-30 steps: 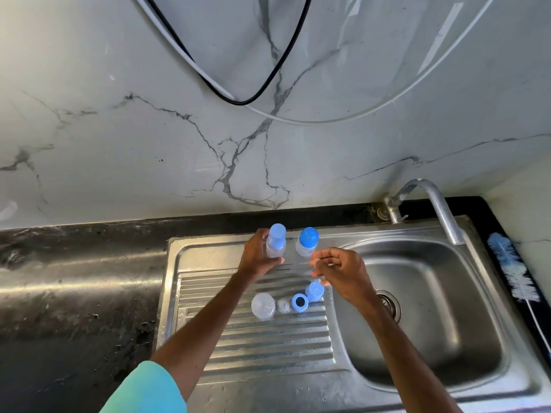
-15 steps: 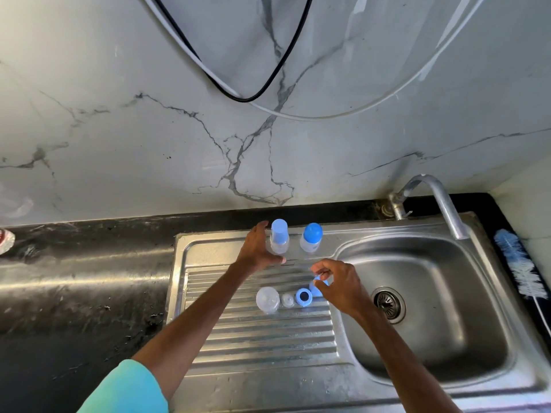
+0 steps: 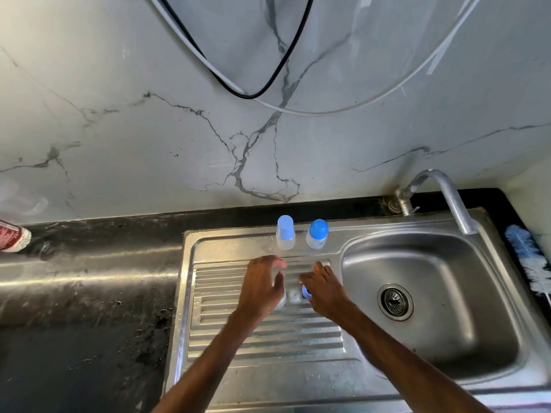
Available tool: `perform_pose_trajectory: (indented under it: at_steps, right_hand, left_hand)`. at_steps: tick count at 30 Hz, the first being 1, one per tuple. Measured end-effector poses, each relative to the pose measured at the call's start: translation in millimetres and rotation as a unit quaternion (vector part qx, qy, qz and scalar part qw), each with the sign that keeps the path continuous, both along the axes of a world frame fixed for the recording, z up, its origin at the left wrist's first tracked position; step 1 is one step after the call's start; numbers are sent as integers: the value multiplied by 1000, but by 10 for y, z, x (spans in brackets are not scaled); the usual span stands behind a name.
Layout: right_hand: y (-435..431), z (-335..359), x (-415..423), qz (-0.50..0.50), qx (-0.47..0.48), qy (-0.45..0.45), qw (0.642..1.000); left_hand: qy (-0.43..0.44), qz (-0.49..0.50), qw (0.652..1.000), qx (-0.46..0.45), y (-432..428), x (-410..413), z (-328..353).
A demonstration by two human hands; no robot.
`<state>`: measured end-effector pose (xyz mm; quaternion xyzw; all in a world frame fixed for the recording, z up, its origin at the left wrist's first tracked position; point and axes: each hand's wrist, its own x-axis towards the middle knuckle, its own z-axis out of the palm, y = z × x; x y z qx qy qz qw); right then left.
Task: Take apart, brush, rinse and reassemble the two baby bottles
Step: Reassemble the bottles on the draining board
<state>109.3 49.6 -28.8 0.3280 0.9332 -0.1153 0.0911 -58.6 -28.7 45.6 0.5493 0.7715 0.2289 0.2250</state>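
Two small clear baby bottles stand at the back of the drainboard, the left bottle [image 3: 285, 234] with a pale blue cap and the right bottle [image 3: 317, 235] with a round blue cap. Loose parts lie on the ribs in front of them: a clear dome cap [image 3: 281, 302], a clear nipple [image 3: 294, 296] and a blue collar ring [image 3: 304, 291]. My left hand [image 3: 262, 289] hovers over the dome cap with loosely curved fingers and holds nothing. My right hand [image 3: 325, 289] lies over the blue ring and hides another blue part. Its grip is hidden.
The steel sink basin [image 3: 447, 338] with its drain [image 3: 395, 301] lies to the right, under the tap [image 3: 447, 195]. A blue and white bottle brush [image 3: 529, 257] rests on the right counter edge. A red-labelled container [image 3: 13, 238] sits far left on the black counter.
My left hand has let go of the left bottle and dropped down to the clear dome cap. My right hand has lowered onto the blue parts. The bottles stay upright.
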Motion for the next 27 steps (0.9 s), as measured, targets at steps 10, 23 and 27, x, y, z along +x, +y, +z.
perform_pose_trajectory:
  at_steps: [10, 23, 27]
  right_hand:
    - [43, 500, 478, -259, -168, 311, 899]
    - [-172, 551, 931, -432, -391, 465, 666]
    - [-275, 591, 1017, -386, -509, 527, 561]
  left_hand:
    - [258, -198, 918, -228, 170, 381, -210]
    - [263, -183, 938, -134, 209, 554, -311]
    - [-19, -88, 995, 36, 75, 446, -1]
